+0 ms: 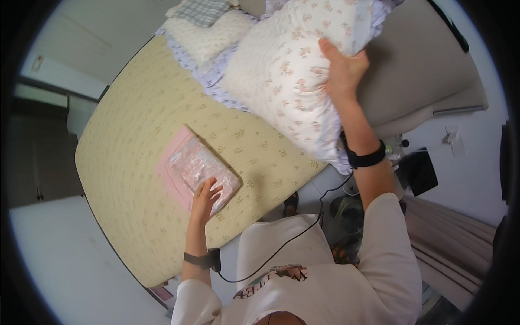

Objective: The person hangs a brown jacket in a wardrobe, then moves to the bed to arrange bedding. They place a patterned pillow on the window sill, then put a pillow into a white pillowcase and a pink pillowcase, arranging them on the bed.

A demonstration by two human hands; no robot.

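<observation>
My right hand (pixel 345 75) grips the side of a white pillow (pixel 280 77) with a small pink floral print, its thumb lying on top of the fabric. A purple frilled edge runs along the pillow's border. My left hand (pixel 204 200) is over the near part of a folded pink cloth (pixel 203 166) with a patterned panel; its fingers are apart and hold nothing. Whether they touch the cloth cannot be told. The folded cloth lies on a pale yellow floral bed cover (pixel 130 162).
A second white pillow (pixel 207 38) lies at the far end, with a grey checked cloth (pixel 202 11) on it. A beige headboard (pixel 422 73) stands to the right. A black cable (pixel 280 252) hangs between my wrist straps. Curtains (pixel 443 239) are at lower right.
</observation>
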